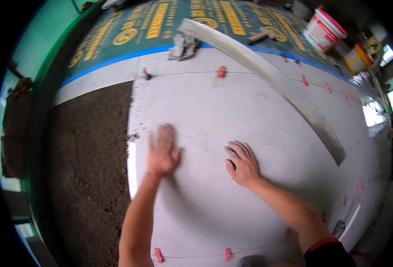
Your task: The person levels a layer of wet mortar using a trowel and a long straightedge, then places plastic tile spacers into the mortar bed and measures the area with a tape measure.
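Note:
My left hand [163, 153] is open over the large pale floor tile [205, 111], near the tile's left edge. Its fingers point away from me and are slightly blurred, so contact with the surface is hard to judge. Further right, my right hand [243, 164] rests open on the same tile, fingers a little spread. Neither hand holds anything. A long metal straightedge [267, 71] lies diagonally across the tiles beyond my right hand. Red levelling wedges, one at the far joint [222, 71] and another at the near joint [228, 254], sit along the tile seams.
Dark, crumbly mortar [87, 160] borders the tile on the left, beside a green-edged wall [41, 66]. Crumpled grey gloves [183, 47] lie at the far side. Beyond are green printed floor sheeting [138, 26], a short-handled tool [259, 36] and a white-and-red bucket [324, 31].

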